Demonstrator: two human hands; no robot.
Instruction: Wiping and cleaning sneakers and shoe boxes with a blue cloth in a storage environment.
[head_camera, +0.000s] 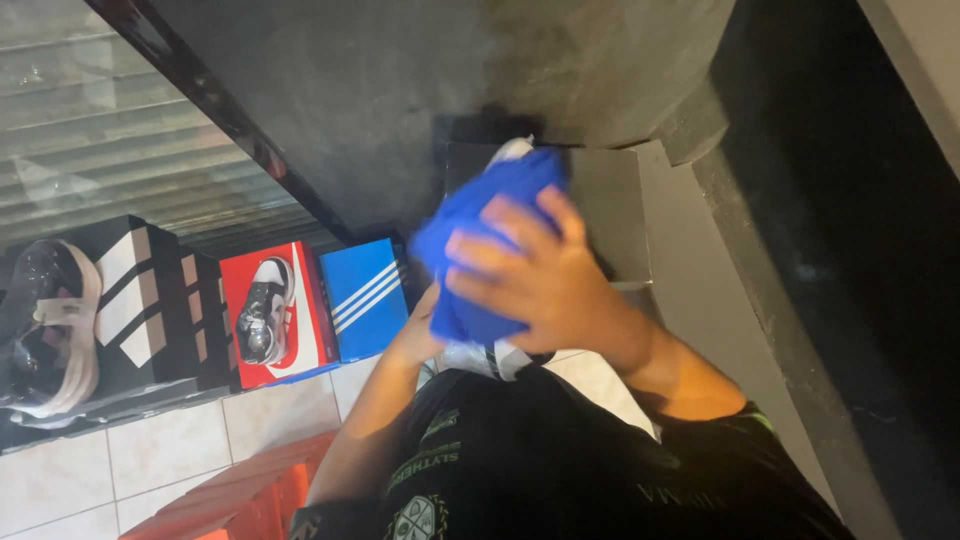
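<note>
The fingers (500, 235) of the right hand (535, 280) are spread and pressed flat over a bunched blue cloth (470, 225), the palm bearing down so the fabric stays wrapped against a white shoe (490, 358) — only its toe tip above the cloth and a white-and-black part below the hand show. The left hand (425, 325) comes up from beneath, mostly hidden behind the cloth; it seems to cradle the shoe from below as a counter to the pressing hand, though I cannot tell how its fingers are set. The shoe and cloth are held in the air just in front of the person's chest, above an open grey shoe box (610, 215) that stands against the dark wall; what lies inside the box is hidden by the hands. Further left, along the edge of the tiled floor (170, 450), a blue box with white stripes (365, 295) stands beside a red box (300, 315) that carries a black-and-white shoe (262, 310) — and a dark box at the far left carries a larger dark shoe (45, 325). A red crate (245, 495) sits near the bottom edge.
</note>
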